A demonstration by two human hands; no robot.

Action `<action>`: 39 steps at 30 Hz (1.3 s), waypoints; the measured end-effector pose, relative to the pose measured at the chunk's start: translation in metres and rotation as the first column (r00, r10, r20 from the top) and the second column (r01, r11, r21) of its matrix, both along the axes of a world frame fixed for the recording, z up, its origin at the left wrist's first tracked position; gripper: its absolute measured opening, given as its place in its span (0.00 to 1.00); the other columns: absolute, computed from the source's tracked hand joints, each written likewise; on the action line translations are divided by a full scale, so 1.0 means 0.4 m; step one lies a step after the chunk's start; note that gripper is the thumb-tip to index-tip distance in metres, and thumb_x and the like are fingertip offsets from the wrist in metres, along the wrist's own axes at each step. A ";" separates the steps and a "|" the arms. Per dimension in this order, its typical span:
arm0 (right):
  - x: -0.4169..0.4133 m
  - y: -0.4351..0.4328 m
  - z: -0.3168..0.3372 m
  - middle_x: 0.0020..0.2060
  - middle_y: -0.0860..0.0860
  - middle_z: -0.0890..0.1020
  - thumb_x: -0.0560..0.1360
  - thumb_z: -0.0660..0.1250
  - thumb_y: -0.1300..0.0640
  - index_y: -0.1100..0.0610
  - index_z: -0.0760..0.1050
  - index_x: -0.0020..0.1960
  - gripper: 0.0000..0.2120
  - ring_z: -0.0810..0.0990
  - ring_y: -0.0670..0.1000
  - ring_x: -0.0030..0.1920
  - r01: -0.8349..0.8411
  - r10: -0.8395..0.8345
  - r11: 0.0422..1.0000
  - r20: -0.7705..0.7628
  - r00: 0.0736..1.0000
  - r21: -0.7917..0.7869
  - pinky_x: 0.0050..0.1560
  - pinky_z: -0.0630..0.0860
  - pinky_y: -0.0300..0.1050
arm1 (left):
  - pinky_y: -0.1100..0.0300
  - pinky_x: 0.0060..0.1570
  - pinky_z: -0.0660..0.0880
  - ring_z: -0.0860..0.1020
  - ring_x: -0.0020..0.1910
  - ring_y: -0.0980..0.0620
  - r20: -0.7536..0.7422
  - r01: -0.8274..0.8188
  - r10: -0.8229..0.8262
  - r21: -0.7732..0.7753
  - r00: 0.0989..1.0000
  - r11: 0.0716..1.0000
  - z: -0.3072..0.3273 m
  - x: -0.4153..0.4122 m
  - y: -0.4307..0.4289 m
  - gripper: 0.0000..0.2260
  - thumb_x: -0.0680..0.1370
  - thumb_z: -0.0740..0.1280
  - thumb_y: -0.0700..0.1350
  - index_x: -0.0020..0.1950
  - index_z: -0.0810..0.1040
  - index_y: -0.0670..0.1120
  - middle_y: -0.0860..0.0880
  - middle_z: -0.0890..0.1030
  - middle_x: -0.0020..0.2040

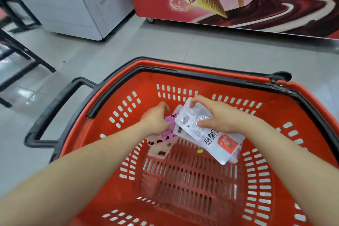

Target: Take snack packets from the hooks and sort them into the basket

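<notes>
A white snack packet (207,134) with a red label is gripped by the right hand (218,115), fingers curled over its far edge. The left hand (156,119) clutches a pink packet (167,135) just beside it, probably to keep the kinds apart. I count about four packets, two lying beneath the hands in the one red basket (183,69).
</notes>
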State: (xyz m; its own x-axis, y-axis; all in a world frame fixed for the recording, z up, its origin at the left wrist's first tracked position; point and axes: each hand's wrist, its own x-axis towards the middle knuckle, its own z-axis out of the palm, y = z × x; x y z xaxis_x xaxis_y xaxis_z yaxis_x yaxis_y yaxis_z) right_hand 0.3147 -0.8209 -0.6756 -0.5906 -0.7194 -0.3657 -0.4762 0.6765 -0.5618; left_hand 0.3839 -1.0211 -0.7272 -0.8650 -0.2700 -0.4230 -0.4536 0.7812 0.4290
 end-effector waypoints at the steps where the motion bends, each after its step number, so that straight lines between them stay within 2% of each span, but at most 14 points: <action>1: 0.003 0.003 0.022 0.45 0.47 0.80 0.75 0.69 0.55 0.41 0.70 0.51 0.12 0.77 0.48 0.41 0.020 -0.020 0.999 0.002 1.000 -0.037 0.45 0.73 0.46 | 0.59 0.38 0.74 0.78 0.41 0.52 -0.047 -0.053 0.054 0.032 0.997 0.998 0.032 0.018 -0.002 0.19 0.71 0.74 0.43 0.60 0.74 0.48 0.50 0.80 0.47; 3: 0.010 0.017 0.083 0.45 0.40 0.79 0.76 0.69 0.57 0.42 0.76 0.42 0.10 0.78 0.43 0.48 0.106 -0.101 0.986 0.050 0.994 -0.129 0.52 0.71 0.43 | 0.56 0.35 0.72 0.76 0.33 0.51 -0.171 -0.180 0.197 0.112 0.965 0.977 0.106 0.056 -0.005 0.06 0.73 0.74 0.45 0.45 0.81 0.45 0.48 0.81 0.36; 5: 0.020 0.031 0.165 0.41 0.38 0.80 0.76 0.68 0.61 0.44 0.79 0.40 0.13 0.77 0.35 0.42 0.254 -0.219 0.938 0.161 0.962 -0.237 0.47 0.70 0.38 | 0.50 0.35 0.73 0.76 0.30 0.46 -0.251 -0.314 0.375 0.250 0.892 0.916 0.192 0.094 -0.001 0.08 0.74 0.73 0.46 0.38 0.83 0.43 0.44 0.81 0.32; 7: 0.038 0.043 0.261 0.43 0.43 0.83 0.77 0.67 0.64 0.47 0.81 0.40 0.14 0.78 0.40 0.42 0.373 -0.301 0.882 0.265 0.916 -0.287 0.45 0.70 0.37 | 0.47 0.42 0.78 0.81 0.36 0.45 -0.268 -0.416 0.561 0.445 0.784 0.793 0.299 0.130 0.008 0.06 0.75 0.72 0.46 0.39 0.84 0.47 0.47 0.84 0.35; 11: 0.078 0.049 0.479 0.50 0.48 0.84 0.78 0.64 0.65 0.49 0.83 0.40 0.16 0.79 0.64 0.48 0.595 -0.473 0.737 0.385 0.793 -0.320 0.46 0.70 0.47 | 0.49 0.46 0.79 0.83 0.41 0.47 -0.226 -0.475 0.778 0.683 0.586 0.555 0.565 0.197 0.026 0.08 0.77 0.69 0.51 0.43 0.83 0.49 0.49 0.85 0.41; 14: 0.130 0.014 0.698 0.49 0.43 0.82 0.76 0.61 0.70 0.47 0.81 0.38 0.20 0.78 0.63 0.57 0.657 -0.528 0.676 0.402 0.748 -0.335 0.50 0.76 0.42 | 0.55 0.39 0.79 0.82 0.36 0.51 -0.212 -0.462 0.882 0.787 0.421 0.409 0.832 0.257 0.033 0.06 0.78 0.67 0.47 0.46 0.81 0.46 0.49 0.85 0.39; 16: 0.178 -0.022 0.870 0.48 0.44 0.84 0.75 0.60 0.69 0.47 0.82 0.37 0.21 0.79 0.63 0.47 0.670 -0.522 0.669 0.439 0.731 -0.321 0.41 0.76 0.42 | 0.60 0.35 0.79 0.82 0.35 0.54 -0.242 -0.399 0.902 0.833 0.359 0.382 1.041 0.301 0.040 0.04 0.78 0.66 0.41 0.48 0.81 0.46 0.51 0.85 0.38; 19: 0.255 -0.075 1.143 0.50 0.47 0.85 0.76 0.59 0.67 0.47 0.83 0.40 0.19 0.81 0.46 0.41 0.668 -0.451 0.663 0.532 0.717 -0.338 0.37 0.72 0.29 | 0.65 0.35 0.77 0.81 0.34 0.59 -0.354 -0.354 0.853 0.796 0.384 0.490 1.333 0.372 0.051 0.07 0.76 0.67 0.37 0.47 0.81 0.48 0.55 0.85 0.37; 22: 0.307 -0.113 1.399 0.47 0.36 0.82 0.78 0.63 0.60 0.47 0.82 0.45 0.12 0.78 0.31 0.48 0.599 -0.310 0.671 0.569 0.762 -0.437 0.42 0.67 0.18 | 0.61 0.39 0.77 0.82 0.38 0.56 -0.424 -0.343 0.776 0.722 0.467 0.601 1.565 0.429 0.047 0.07 0.77 0.67 0.39 0.48 0.81 0.50 0.53 0.85 0.40; 24: 0.330 -0.123 1.534 0.47 0.33 0.80 0.77 0.65 0.51 0.48 0.82 0.51 0.08 0.75 0.24 0.46 0.517 -0.203 0.707 0.563 0.801 -0.482 0.43 0.66 0.17 | 0.57 0.41 0.78 0.83 0.40 0.52 -0.447 -0.361 0.781 0.708 0.435 0.607 1.678 0.457 0.035 0.08 0.78 0.67 0.39 0.50 0.81 0.51 0.51 0.85 0.43; 27: 0.346 -0.136 1.667 0.51 0.31 0.78 0.64 0.69 0.37 0.44 0.81 0.54 0.21 0.72 0.23 0.52 0.324 -0.062 0.795 0.463 0.884 -0.513 0.52 0.67 0.24 | 0.49 0.41 0.80 0.84 0.41 0.45 -0.429 -0.394 0.854 0.760 0.293 0.517 1.821 0.489 0.030 0.09 0.77 0.68 0.40 0.55 0.76 0.49 0.45 0.85 0.44; 30: 0.360 -0.146 1.745 0.51 0.33 0.80 0.65 0.75 0.40 0.44 0.82 0.52 0.17 0.74 0.28 0.53 0.144 0.056 0.845 0.352 0.934 -0.516 0.53 0.69 0.31 | 0.55 0.36 0.79 0.84 0.40 0.45 -0.460 -0.389 0.874 0.784 0.159 0.484 1.920 0.519 0.068 0.11 0.77 0.69 0.40 0.56 0.73 0.49 0.43 0.85 0.45; 35: 0.414 -0.121 1.817 0.43 0.45 0.87 0.70 0.74 0.57 0.52 0.85 0.48 0.06 0.85 0.45 0.44 0.053 0.337 0.756 0.458 0.823 -0.652 0.47 0.80 0.44 | 0.49 0.41 0.81 0.83 0.41 0.46 -0.459 -0.469 0.878 0.810 -0.134 0.352 1.989 0.589 0.190 0.11 0.75 0.71 0.42 0.55 0.74 0.48 0.44 0.85 0.45; 39: 0.474 -0.095 1.851 0.39 0.44 0.86 0.73 0.72 0.58 0.51 0.83 0.43 0.03 0.84 0.45 0.43 -0.041 0.456 0.662 0.359 0.815 -0.748 0.45 0.78 0.42 | 0.64 0.40 0.76 0.80 0.38 0.57 -0.565 -0.603 0.760 0.742 -0.323 0.295 2.031 0.693 0.280 0.07 0.75 0.72 0.46 0.50 0.78 0.47 0.51 0.83 0.40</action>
